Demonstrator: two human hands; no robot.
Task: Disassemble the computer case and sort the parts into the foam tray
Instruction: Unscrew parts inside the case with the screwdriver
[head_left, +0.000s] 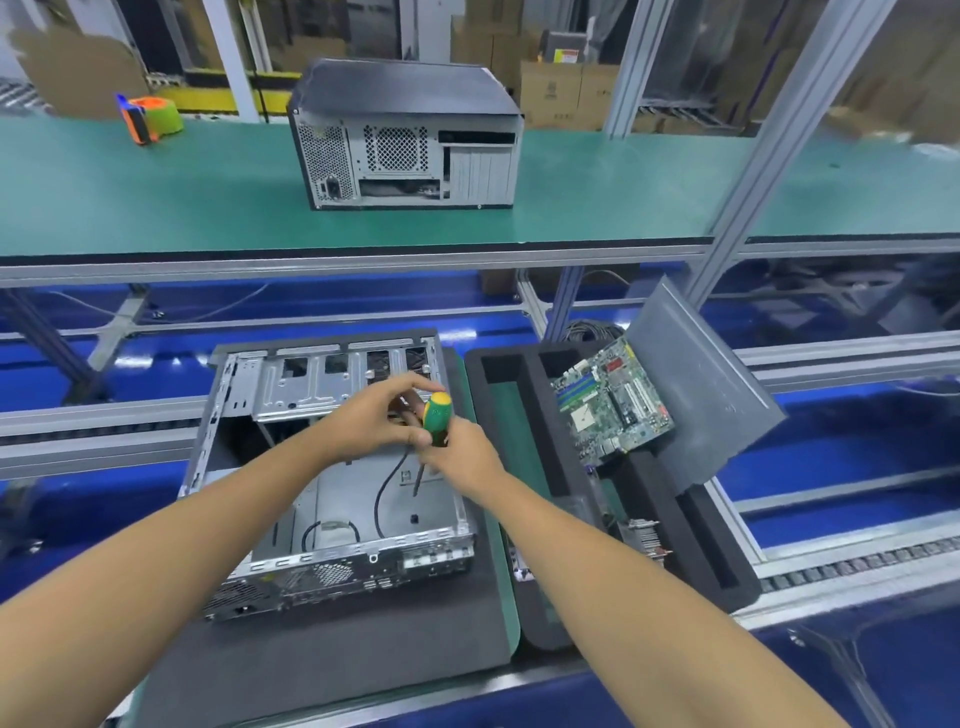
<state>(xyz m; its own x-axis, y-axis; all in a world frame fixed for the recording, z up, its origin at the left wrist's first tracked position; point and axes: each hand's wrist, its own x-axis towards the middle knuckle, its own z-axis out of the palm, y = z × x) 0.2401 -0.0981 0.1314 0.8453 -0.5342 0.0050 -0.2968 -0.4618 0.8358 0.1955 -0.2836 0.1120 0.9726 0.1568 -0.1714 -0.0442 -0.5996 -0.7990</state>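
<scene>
An open metal computer case (291, 405) lies on a dark mat, its inside bare except for loose black cables (387, 488). My right hand (457, 452) grips a green and yellow screwdriver (435, 418), tip pointing down into the case. My left hand (376, 415) is over the case next to the screwdriver, its curled fingers pinching something small that I cannot make out. To the right lies the black foam tray (540, 415), with a green motherboard (610, 402) resting in it and a heatsink (647, 538) lower down.
A grey side panel (701, 384) leans on the tray's right edge. Behind, on the green upper shelf (156, 192), stand a closed computer case (405, 140) and an orange and green tape dispenser (150, 117). Aluminium frame posts rise at the right.
</scene>
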